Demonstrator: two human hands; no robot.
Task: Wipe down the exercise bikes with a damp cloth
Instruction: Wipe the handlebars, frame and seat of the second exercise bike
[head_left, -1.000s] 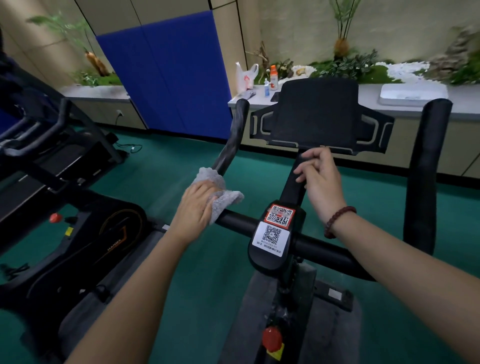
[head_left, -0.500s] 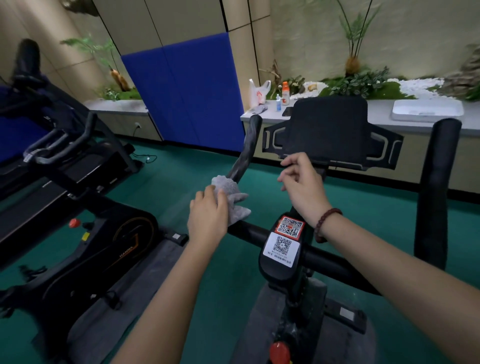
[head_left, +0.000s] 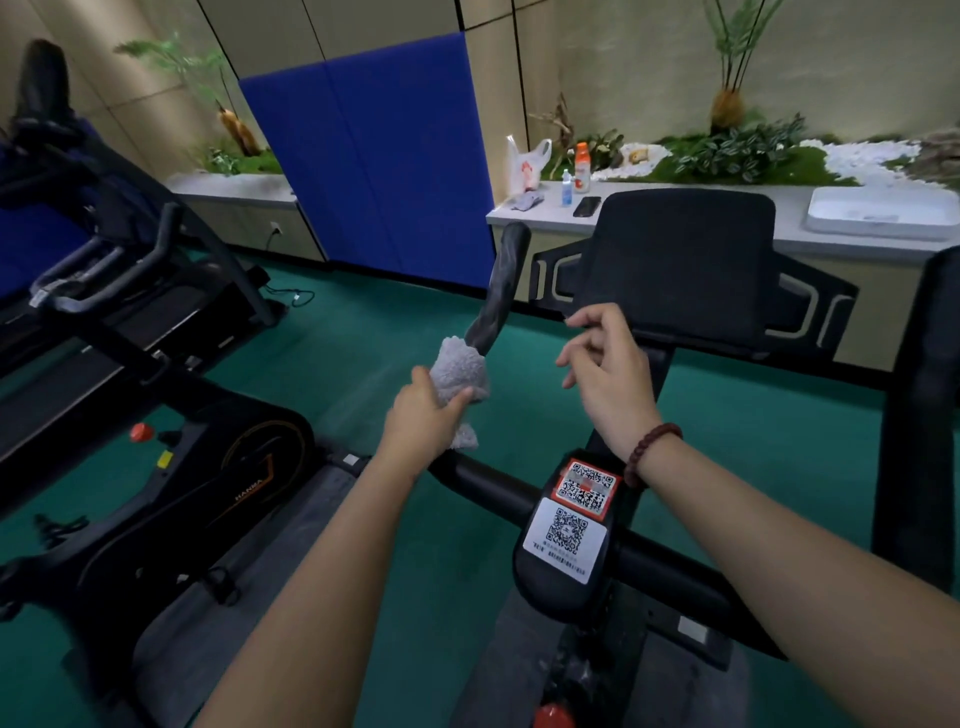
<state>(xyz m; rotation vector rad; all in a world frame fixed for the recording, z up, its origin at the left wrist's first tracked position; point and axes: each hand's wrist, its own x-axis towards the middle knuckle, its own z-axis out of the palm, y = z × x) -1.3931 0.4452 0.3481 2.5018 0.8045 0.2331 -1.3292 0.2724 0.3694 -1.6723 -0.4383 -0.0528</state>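
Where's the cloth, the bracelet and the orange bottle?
grey cloth (head_left: 460, 370): head view, its fluffy upper part.
bead bracelet (head_left: 650, 449): head view, beads across the wrist.
orange bottle (head_left: 582, 167): head view, its body.

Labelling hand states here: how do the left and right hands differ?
The left hand grips the grey cloth on the handlebar; the right hand holds nothing, fingers loosely curled. The right hand's wrist wears a bead bracelet; the left hand's wrist is bare. Both reach over the same bike.
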